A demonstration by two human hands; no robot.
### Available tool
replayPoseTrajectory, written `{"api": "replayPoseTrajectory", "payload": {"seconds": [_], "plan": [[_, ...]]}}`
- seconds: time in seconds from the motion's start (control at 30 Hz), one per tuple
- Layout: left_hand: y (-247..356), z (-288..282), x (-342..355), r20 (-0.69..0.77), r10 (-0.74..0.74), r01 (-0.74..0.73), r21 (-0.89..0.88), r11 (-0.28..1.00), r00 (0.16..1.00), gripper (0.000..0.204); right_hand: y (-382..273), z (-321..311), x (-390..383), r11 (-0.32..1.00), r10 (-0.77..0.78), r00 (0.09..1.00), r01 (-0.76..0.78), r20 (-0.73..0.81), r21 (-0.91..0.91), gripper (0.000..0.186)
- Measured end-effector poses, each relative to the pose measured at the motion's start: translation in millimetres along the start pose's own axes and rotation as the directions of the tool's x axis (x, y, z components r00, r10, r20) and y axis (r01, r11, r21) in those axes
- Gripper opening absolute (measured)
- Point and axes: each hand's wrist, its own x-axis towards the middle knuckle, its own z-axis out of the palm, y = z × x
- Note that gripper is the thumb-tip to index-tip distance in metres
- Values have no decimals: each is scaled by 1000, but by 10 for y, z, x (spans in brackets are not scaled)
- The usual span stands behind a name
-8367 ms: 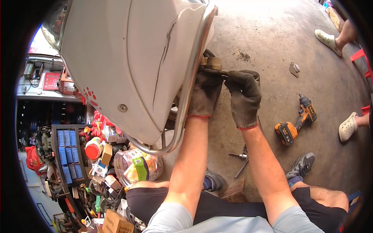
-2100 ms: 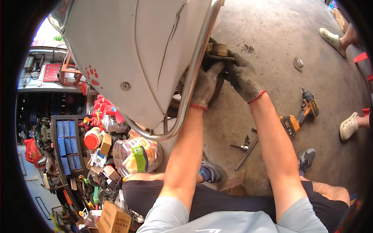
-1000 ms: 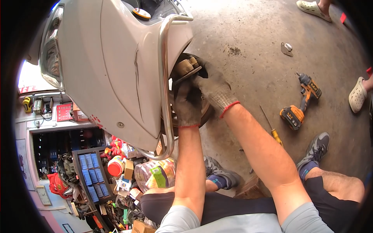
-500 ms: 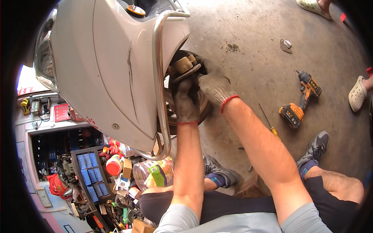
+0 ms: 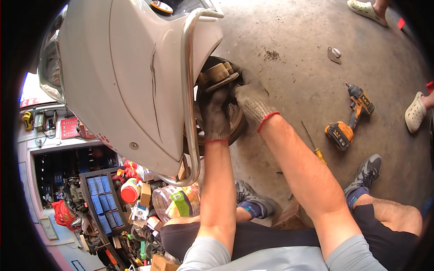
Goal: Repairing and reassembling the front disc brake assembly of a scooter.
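Gloves (image 5: 218, 128) of grey-brown knit covered the left hand (image 5: 216, 110) and right hand (image 5: 254, 101), gathered at the tan, rounded metal part (image 5: 217, 73) beside the dark round wheel (image 5: 237, 119), probably to steady it; whether either grasped, I couldn't tell.

Right fingers (image 5: 248, 81) blurred, wheel (image 5: 236, 118) partly hidden

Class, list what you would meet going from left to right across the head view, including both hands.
Blue drawers, clear plastic jar, left hand, right hand, yellow-handled screwdriver, cordless power tool, lower beige clog.
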Motion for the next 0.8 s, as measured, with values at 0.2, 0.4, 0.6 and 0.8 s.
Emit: {"api": "replayPoseTrajectory", "payload": {"seconds": [0.2, 0.4, 0.6, 0.8], "plan": [[-8, 16, 40, 35, 43, -46, 85, 995, 998, 60, -114, -78, 47, 975, 78, 996, -69, 36, -213, 52], [21, 23, -42, 4, -5, 5, -40, 999, 1000, 48, 254, -33, -26, 953, -51, 988, 5, 144, 302, 61], [-32, -6, -6, -28, 1, -7, -211, 977, 1000, 24, 369, 3, -8, 959, -229, 971, 214, 65, 186, 65], [142, 323, -38, -12, 103, -103, -234, 967, 995, 27, 292, 18, -76, 938, -345, 939, 345, -4, 24, 63]]}}
